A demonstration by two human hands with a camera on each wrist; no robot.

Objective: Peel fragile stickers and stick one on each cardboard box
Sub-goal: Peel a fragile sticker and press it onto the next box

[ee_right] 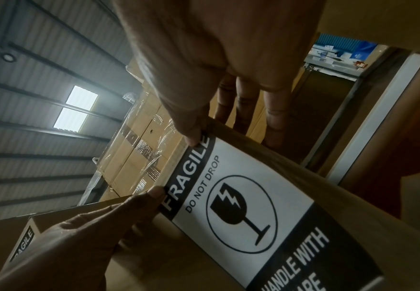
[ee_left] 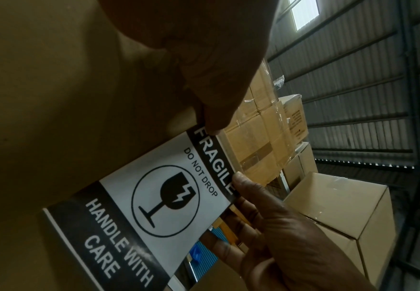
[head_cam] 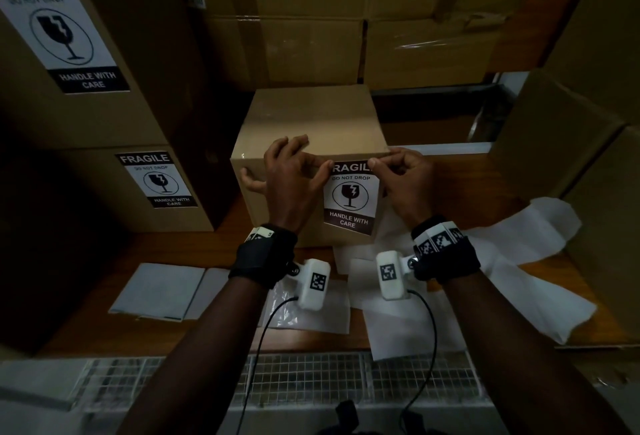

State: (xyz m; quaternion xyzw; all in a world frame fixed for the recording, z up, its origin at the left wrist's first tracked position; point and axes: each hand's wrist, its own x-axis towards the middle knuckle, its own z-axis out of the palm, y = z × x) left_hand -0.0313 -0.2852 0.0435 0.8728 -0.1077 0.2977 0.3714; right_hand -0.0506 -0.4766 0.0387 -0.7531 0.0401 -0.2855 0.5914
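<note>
A small brown cardboard box (head_cam: 308, 119) stands on the wooden table in front of me. A black-and-white fragile sticker (head_cam: 351, 197) lies on its near face, with its top edge at the box's top edge. My left hand (head_cam: 294, 171) rests over the box's top edge with fingers spread. Its thumb (ee_left: 211, 126) presses the sticker's (ee_left: 169, 196) top left corner. My right hand (head_cam: 401, 174) is at the box's right edge, its thumb (ee_right: 193, 137) pressing the sticker's (ee_right: 241, 206) top right corner. Its other fingers reach past the box's edge.
Two stacked boxes on the left bear fragile stickers (head_cam: 65, 29) (head_cam: 157, 180). More cartons (head_cam: 311, 18) are piled behind and an open one (head_cam: 571, 143) stands at the right. Loose white backing papers (head_cam: 519, 261) and a sheet stack (head_cam: 159, 290) lie on the table. A wire grille (head_cam: 311, 375) runs along its near edge.
</note>
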